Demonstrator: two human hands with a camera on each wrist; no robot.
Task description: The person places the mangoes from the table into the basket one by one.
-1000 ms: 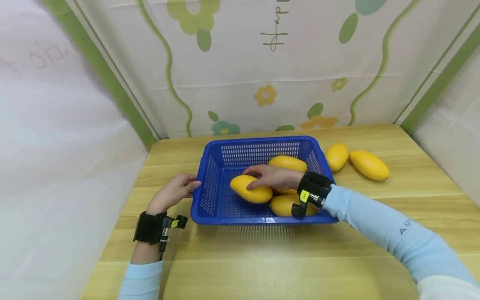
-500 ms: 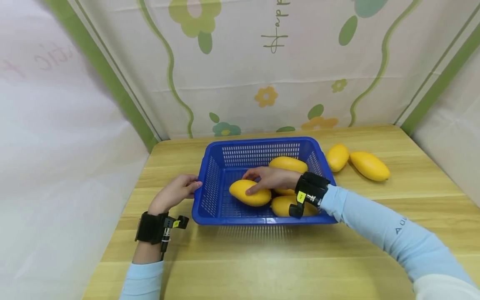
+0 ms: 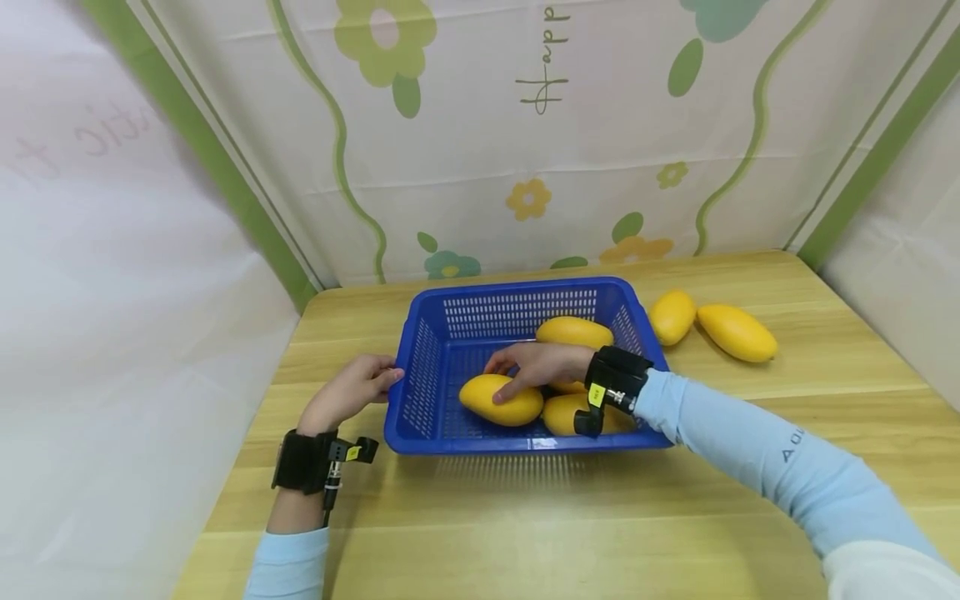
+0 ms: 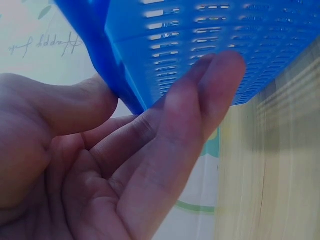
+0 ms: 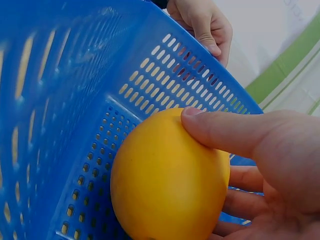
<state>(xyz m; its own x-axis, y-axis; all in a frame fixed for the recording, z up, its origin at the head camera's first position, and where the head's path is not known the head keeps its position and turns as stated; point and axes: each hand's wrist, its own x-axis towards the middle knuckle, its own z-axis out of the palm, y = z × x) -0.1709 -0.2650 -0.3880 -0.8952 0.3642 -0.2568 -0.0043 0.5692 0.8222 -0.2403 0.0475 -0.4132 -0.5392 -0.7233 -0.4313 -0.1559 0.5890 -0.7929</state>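
Observation:
My right hand reaches into the blue plastic basket and grips a yellow mango low inside it. In the right wrist view the thumb lies over this mango, with the other fingers round its far side. Several more mangoes, including one at the back and one at the front, lie at the basket's right end, partly covered by the hand and wrist. My left hand holds the basket's left rim; in the left wrist view its thumb presses the rim and its fingers lie against the outer wall.
Right of the basket, two mangoes lie on the wooden table: a nearer one beside the basket wall and another farther right. A printed curtain hangs behind the table, with pale curtains at both sides.
My right hand has lowered the gripped mango slightly toward the basket floor. The left hand stays on the rim, and the view has shifted a little.

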